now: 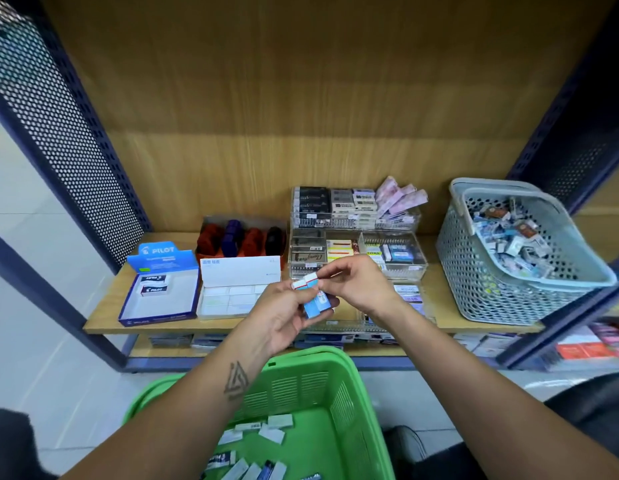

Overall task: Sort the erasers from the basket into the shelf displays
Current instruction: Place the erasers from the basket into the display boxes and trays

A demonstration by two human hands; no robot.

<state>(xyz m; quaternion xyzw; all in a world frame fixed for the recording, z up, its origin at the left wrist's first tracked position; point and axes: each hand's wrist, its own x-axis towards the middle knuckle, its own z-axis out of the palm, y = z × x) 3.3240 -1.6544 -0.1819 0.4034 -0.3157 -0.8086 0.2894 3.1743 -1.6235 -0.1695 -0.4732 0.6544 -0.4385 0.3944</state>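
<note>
Left hand [283,315] gripping blue erasers [316,306] at frame centre, right hand [360,289] pinching red-striped eraser [306,281] just above, green basket [353,393] below, shelf [439,317] behind

A wooden shelf [103,318] holds many things. At the left sits a blue box [159,289] with the word PILOT on its raised lid, and two erasers lie inside it. Just right of it is a white box [237,289] with its lid up and pale erasers in rows. Behind that stands a tray [244,237] with red, blue and black blocks. In the middle are clear plastic boxes [356,233], stacked and full of small packs. At the far right sits a grey basket [508,258] full of little packs. Down on the pale floor [34,341], near the person, is a green basket [321,410] with loose erasers in it.
</note>
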